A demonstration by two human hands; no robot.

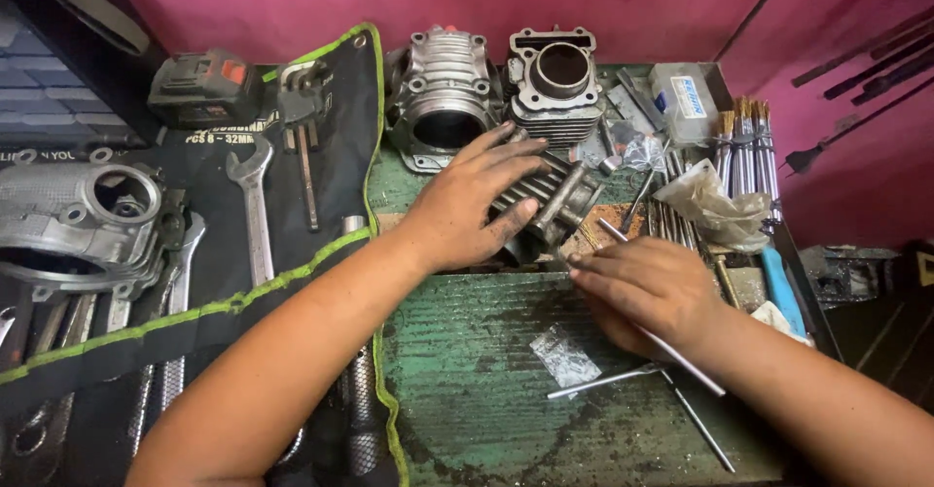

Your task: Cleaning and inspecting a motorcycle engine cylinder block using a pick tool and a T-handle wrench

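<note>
Worn green workbench (467, 370) below pink wall, centre frame. Left hand (467, 205) spread flat over dark finned metal cylinder (545, 195), long axis slanting toward upper right. Right hand (647, 288), just below it, pinching thin silver steel rod (681, 356). 2 grey engine cylinders (506, 88) behind, at top.

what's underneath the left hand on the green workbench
The left hand lies on a dark ribbed metal engine cylinder lying on its side on the worn green workbench. Its fins show past the fingers; the part beneath the palm is covered.
</note>
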